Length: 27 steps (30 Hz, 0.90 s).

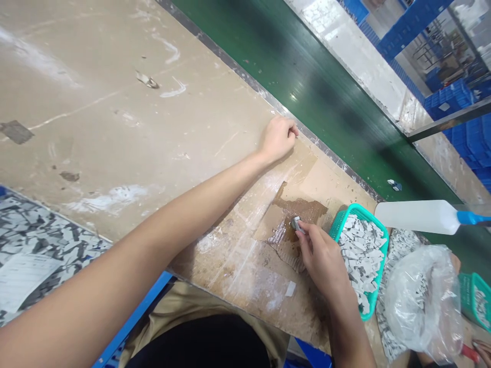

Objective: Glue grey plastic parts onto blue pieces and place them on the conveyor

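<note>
My right hand pinches a small light-grey piece between thumb and fingertips. The piece is held over a wet brown patch of torn cardboard on the worktable, at its glossy part. My left hand rests at the table's far edge beside the green belt, fingers curled in; whatever may be inside them is hidden. Just right of my right hand stands a teal plastic basket holding many small white-and-grey pieces. A single pale piece lies on the table near the front edge.
A green conveyor belt runs along the far side, with a small piece on it. At right are a white bottle with a blue top, a clear plastic bag and another teal basket. More pieces fill a container at left.
</note>
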Each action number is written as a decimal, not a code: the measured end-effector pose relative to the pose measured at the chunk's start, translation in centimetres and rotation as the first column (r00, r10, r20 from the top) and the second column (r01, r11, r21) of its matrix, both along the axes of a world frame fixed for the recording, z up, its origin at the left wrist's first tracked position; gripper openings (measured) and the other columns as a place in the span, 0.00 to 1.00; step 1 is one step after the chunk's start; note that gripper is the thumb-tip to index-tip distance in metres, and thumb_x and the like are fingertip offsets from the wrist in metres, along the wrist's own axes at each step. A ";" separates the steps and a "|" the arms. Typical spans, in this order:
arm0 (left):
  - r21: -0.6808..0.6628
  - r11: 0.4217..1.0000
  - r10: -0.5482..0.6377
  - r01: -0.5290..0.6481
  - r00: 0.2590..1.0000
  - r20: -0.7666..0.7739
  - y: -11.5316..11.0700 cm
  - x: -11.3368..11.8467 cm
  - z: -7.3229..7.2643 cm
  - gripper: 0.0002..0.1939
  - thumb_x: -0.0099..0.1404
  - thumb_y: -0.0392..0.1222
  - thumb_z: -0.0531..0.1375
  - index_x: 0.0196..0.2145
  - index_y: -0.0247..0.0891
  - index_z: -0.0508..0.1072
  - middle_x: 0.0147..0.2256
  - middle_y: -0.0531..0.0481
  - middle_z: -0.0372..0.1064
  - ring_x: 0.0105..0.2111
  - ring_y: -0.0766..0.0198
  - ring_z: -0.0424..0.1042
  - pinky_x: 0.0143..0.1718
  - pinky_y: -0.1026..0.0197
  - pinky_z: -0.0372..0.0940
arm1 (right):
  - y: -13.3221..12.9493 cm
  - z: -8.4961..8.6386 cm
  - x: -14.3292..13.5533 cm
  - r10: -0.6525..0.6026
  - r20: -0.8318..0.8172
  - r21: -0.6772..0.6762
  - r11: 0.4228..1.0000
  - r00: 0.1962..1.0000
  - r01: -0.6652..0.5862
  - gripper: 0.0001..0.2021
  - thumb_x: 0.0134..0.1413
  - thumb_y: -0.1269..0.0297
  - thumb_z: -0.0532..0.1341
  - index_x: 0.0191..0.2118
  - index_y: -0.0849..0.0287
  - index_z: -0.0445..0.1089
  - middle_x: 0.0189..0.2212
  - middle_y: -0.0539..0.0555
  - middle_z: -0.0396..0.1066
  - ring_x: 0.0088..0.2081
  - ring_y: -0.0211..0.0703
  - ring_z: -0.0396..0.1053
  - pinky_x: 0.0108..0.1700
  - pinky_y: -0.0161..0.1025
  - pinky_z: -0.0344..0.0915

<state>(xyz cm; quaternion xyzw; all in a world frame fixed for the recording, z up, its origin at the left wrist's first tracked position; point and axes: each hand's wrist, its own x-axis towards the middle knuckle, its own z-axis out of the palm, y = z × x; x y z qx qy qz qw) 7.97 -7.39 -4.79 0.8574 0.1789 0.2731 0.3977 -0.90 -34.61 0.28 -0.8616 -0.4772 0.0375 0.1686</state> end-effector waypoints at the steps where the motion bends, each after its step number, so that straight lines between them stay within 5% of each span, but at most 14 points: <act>1: 0.005 1.000 0.000 0.000 1.000 -0.004 0.0 0.0 0.0 0.13 0.56 0.27 0.51 0.28 0.36 0.74 0.35 0.45 0.75 0.43 0.55 0.70 0.49 0.53 0.63 | 0.0 0.0 0.0 0.006 0.009 -0.001 1.000 1.000 -0.006 0.12 0.69 0.66 0.51 0.46 0.62 0.70 0.37 0.58 0.77 0.38 0.43 0.77 0.41 0.36 0.74; 6: 0.142 0.990 -0.013 0.016 1.000 -0.022 -0.3 0.0 0.0 0.13 0.58 0.28 0.51 0.31 0.35 0.75 0.36 0.41 0.74 0.43 0.52 0.71 0.49 0.52 0.64 | 0.2 0.1 -0.1 0.000 -0.005 0.015 1.000 1.000 0.000 0.11 0.69 0.67 0.51 0.46 0.63 0.69 0.38 0.59 0.77 0.40 0.45 0.77 0.43 0.38 0.74; 11: 0.474 0.872 -0.124 0.126 0.992 -0.036 -1.7 -0.5 1.0 0.13 0.61 0.30 0.51 0.36 0.31 0.75 0.40 0.36 0.73 0.50 0.46 0.69 0.64 0.42 0.50 | 0.0 -0.3 0.0 -0.031 -0.034 0.067 0.997 0.999 0.033 0.10 0.68 0.68 0.51 0.46 0.62 0.69 0.40 0.59 0.77 0.41 0.45 0.77 0.44 0.40 0.74; 17: 0.366 0.869 -0.268 0.333 0.938 -0.218 -7.0 0.2 5.3 0.16 0.63 0.33 0.51 0.45 0.31 0.74 0.44 0.37 0.74 0.48 0.47 0.72 0.54 0.50 0.64 | 0.2 0.6 0.0 -0.060 -0.101 -0.094 0.994 0.993 0.051 0.08 0.65 0.72 0.52 0.44 0.63 0.68 0.38 0.59 0.75 0.41 0.47 0.76 0.43 0.40 0.72; 22: 0.280 0.803 -0.406 0.526 0.827 -0.389 -13.4 6.7 7.5 0.16 0.67 0.38 0.53 0.48 0.34 0.74 0.47 0.39 0.74 0.48 0.47 0.72 0.49 0.52 0.65 | 0.4 1.3 0.2 -0.089 -0.101 -0.162 0.984 0.991 0.072 0.07 0.65 0.71 0.53 0.45 0.63 0.67 0.40 0.61 0.74 0.42 0.49 0.75 0.43 0.42 0.72; 27: 0.185 0.804 -0.446 0.565 0.779 -0.440 -18.2 15.1 7.0 0.20 0.65 0.47 0.60 0.49 0.31 0.74 0.44 0.36 0.74 0.45 0.48 0.74 0.46 0.57 0.66 | 0.1 0.8 0.2 -0.039 -0.019 -0.148 0.988 0.999 0.036 0.07 0.63 0.72 0.52 0.44 0.64 0.66 0.37 0.59 0.74 0.38 0.48 0.75 0.37 0.41 0.73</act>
